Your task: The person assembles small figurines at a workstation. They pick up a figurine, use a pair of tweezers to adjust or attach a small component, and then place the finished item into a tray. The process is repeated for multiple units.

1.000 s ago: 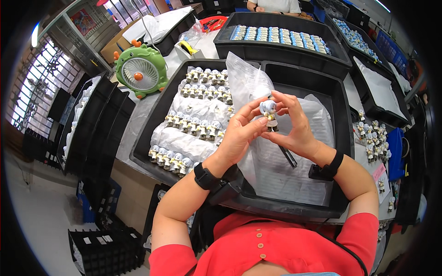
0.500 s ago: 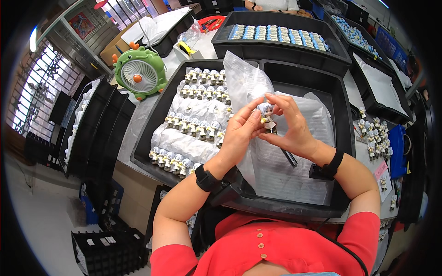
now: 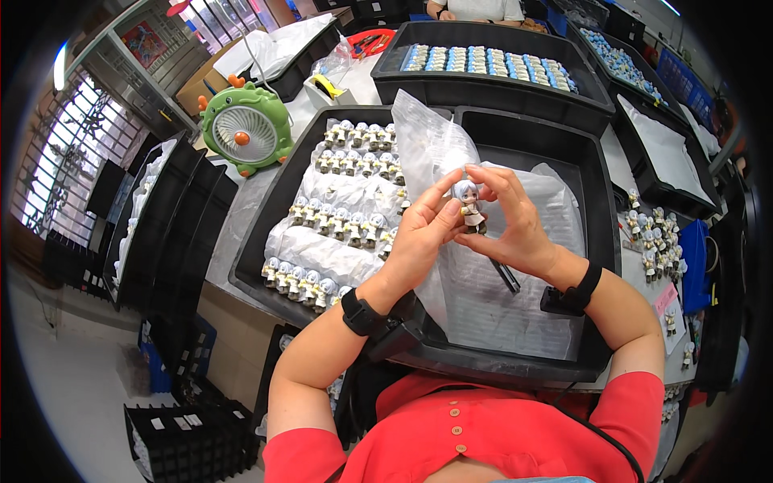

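A small figurine (image 3: pixel 471 216) with pale lilac hair, a white outfit and dark feet is held upright between my two hands, above the near tray. My left hand (image 3: pixel 419 235) grips its left side with thumb and fingers. From the other side, my right hand (image 3: pixel 525 233) curves round it, thumb by its feet and fingertips near the top of its head. Beneath my hands, clear plastic wrap (image 3: pixel 515 322) lies over the tray's right part, and a thin dark tool (image 3: pixel 506 277) shows below my right hand.
Rows of similar figurines (image 3: pixel 346 221) rest on white padding in the black tray (image 3: pixel 251 241) at left. More figurines (image 3: pixel 656 233) cluster on the table at right. A green fan (image 3: pixel 245 129) stands far left. Behind is another filled black tray (image 3: pixel 483 87); a person (image 3: pixel 479 10) sits beyond.
The figurine has turned slightly and shifted a little to the right between my fingers. Both hands stay almost where they were.
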Demonstrator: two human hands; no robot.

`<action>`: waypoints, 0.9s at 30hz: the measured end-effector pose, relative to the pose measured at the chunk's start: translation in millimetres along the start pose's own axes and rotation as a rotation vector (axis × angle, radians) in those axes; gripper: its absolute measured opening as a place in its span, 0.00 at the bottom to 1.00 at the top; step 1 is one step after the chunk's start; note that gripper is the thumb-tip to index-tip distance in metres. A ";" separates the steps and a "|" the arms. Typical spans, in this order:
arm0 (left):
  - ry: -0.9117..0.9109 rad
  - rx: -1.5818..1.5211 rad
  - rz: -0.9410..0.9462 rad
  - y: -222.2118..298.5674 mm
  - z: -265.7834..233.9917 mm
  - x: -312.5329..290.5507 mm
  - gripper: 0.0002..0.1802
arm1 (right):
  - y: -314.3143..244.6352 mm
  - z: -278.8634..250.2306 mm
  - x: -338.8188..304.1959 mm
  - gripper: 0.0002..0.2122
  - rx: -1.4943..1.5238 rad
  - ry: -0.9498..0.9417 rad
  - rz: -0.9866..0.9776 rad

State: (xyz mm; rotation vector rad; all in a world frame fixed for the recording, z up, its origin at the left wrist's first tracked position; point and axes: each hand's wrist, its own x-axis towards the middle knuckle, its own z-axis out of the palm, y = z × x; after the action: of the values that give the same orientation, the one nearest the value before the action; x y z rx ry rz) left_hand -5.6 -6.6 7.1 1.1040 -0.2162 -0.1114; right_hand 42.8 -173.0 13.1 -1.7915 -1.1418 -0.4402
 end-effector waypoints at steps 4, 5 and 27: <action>-0.027 -0.064 -0.025 1.8 0.2 1.3 0.27 | -0.6 -2.3 0.3 0.36 0.002 -0.010 -0.003; -0.039 -0.083 -0.028 2.2 -0.2 1.6 0.27 | -0.9 -2.8 0.5 0.36 0.011 -0.012 0.004; 0.003 -0.267 0.011 18.2 -10.5 1.9 0.29 | 48.2 13.4 -35.9 0.12 -0.203 -0.612 0.473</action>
State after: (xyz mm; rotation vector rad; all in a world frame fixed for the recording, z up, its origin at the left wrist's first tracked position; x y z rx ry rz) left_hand -1.7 10.3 19.1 0.8374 -0.1988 -0.1246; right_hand 63.3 -186.3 -43.4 -2.3806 -1.0342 0.3088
